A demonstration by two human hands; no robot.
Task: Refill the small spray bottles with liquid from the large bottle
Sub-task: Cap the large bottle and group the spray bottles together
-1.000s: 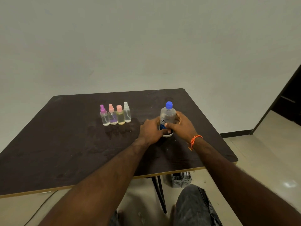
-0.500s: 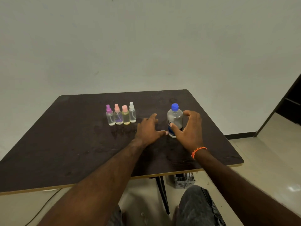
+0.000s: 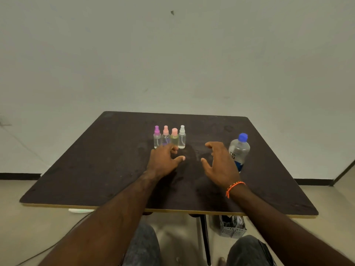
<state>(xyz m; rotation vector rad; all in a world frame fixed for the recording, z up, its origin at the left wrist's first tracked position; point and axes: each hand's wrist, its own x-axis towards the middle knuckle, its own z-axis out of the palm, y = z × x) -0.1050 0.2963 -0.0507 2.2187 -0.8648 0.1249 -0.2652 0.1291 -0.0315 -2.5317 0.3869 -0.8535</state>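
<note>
Large clear plastic bottle with blue cap (image 3: 239, 150) stands upright at table right, capped, clear liquid inside. Both hands have let go of it since a second ago. Right hand (image 3: 221, 166) now just left of it, fingers spread loosely, holding nothing. Left hand (image 3: 163, 162) has moved to the row of four small clear spray bottles (image 3: 169, 138), fingers relaxed, empty, overlapping their bases. Spray tops purple, pink, pink, white; third holds yellowish liquid, others look clear. Dark brown square table (image 3: 96, 169).
</note>
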